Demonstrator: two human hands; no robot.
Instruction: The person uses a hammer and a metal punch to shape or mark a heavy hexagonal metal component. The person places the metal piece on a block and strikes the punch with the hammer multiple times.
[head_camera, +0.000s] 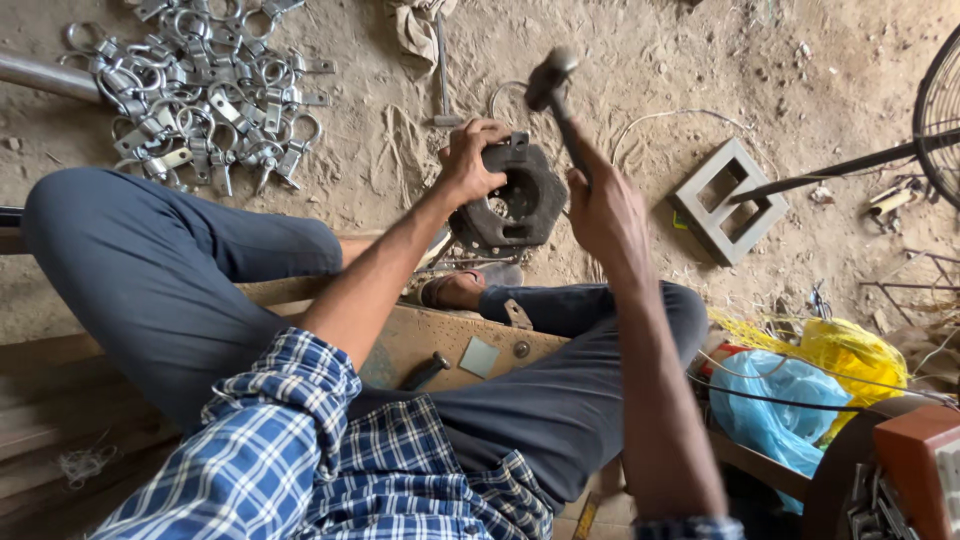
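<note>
Left hand (468, 158): clenched over the upper left edge of a dark, heavy metal block (512, 200) with a round hole through its middle; the block stands tilted on the dirt floor (640, 80), just beyond the person's foot (452, 290).
Right hand (606, 215): its grip is closed around the handle of a hammer (556, 95).
Hammer axis: the handle runs up and slightly left from the right hand, so the head hangs raised above the block's upper right edge (blurred, so the exact gap cannot be told).
Key relation: the block lies down and to the left of the hammer head, between the two hands; the left hand's fingers sit near the top edge, close to the head's line.
Nearby: a heap of shiny metal clamps (205, 90) well apart at upper left; a grey hollow block (728, 200) to the right.
</note>
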